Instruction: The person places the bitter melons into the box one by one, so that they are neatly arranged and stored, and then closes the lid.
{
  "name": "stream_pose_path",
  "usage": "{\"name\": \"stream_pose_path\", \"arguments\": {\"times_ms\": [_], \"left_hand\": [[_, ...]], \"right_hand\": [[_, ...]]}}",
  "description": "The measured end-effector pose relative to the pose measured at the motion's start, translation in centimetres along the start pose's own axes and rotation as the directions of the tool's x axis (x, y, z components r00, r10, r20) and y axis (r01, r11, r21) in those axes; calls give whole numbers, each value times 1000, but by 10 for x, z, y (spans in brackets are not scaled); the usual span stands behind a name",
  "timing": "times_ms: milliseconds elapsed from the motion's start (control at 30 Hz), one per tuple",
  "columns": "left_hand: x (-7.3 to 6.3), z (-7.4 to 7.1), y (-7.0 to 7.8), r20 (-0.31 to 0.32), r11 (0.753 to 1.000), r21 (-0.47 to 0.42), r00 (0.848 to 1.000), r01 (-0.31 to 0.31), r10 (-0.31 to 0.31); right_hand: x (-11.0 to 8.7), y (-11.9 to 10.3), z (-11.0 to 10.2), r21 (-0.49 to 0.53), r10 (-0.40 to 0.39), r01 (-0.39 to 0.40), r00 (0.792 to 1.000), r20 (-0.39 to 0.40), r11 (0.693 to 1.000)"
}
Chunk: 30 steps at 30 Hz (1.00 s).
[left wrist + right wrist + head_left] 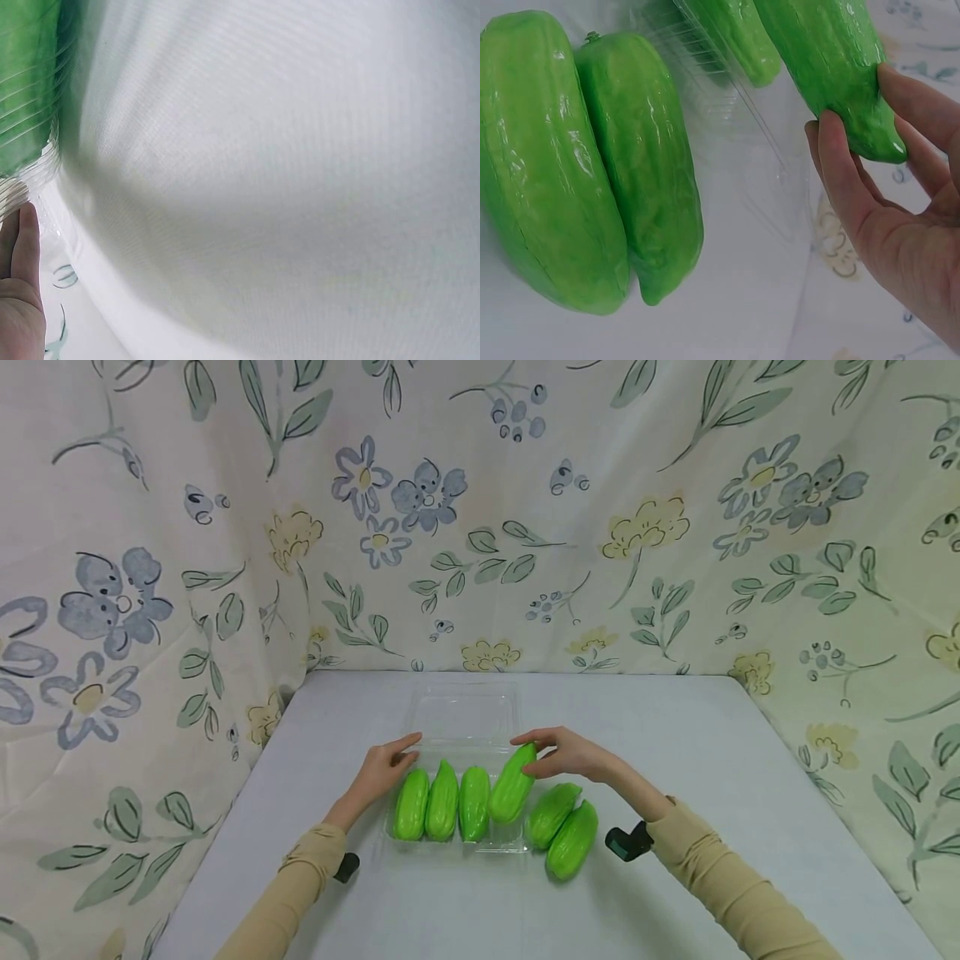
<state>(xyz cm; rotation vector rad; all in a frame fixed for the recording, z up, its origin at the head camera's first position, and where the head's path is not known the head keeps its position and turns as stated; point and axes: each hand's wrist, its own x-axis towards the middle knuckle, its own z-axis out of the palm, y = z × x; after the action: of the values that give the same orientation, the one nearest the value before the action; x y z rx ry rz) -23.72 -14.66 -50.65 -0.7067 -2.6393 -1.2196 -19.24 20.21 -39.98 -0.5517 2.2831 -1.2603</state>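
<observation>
My right hand (567,753) pinches one end of a plump green cucumber (513,789) between thumb and fingers. The cucumber slants over the right part of a clear plastic clamshell box (502,845). Inside the box, three similar cucumbers (443,806) lie side by side. The right wrist view shows the fingertips (832,124) around the held cucumber's tapered end (877,139). At the box's back left corner is my left hand (381,768), its fingers extended and touching the edge. In the left wrist view only a few of its fingers (26,244) show, against the ribbed corner.
Two more cucumbers (572,841) lie against each other on the white table (675,893), just right of the box. The box's transparent lid (467,714) is folded back behind it. Floral cloth (487,527) hangs around the table's back and sides.
</observation>
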Motion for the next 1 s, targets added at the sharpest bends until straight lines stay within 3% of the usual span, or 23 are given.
{"name": "stream_pose_path", "arguments": {"times_ms": [267, 500, 1000], "left_hand": [[0, -1, 0, -4, 1000, -7, 1000, -15, 15], [0, 0, -1, 10, 1000, 10, 1000, 11, -12], [0, 0, -1, 4, 1000, 1, 1000, 9, -9]], "right_hand": [[5, -1, 12, -42, -26, 27, 999, 18, 999], [8, -3, 21, -65, -36, 36, 999, 10, 997], [21, 1, 36, -231, -60, 52, 998, -27, 971]]}}
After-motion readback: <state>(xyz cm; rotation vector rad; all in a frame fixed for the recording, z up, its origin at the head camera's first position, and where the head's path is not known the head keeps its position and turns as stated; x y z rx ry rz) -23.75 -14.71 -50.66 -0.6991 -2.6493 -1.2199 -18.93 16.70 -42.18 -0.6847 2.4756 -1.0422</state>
